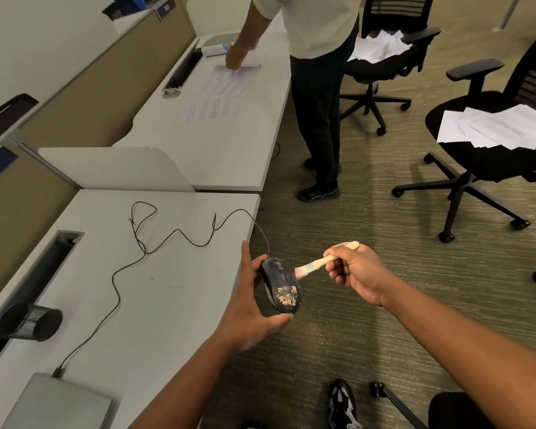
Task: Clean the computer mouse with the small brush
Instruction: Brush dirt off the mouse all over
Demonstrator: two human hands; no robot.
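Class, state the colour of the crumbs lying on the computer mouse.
Orange-tan crumbs against the black mouse, seen best in the head view.

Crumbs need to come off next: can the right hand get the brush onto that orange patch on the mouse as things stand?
Probably yes. The right hand holds the brush with its bristles already at the mouse, and the orange crumbs lie uncovered just below; the left hand grips only the edges.

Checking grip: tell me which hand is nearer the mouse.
Left. The left hand holds the mouse; the right hand holds the brush beside it.
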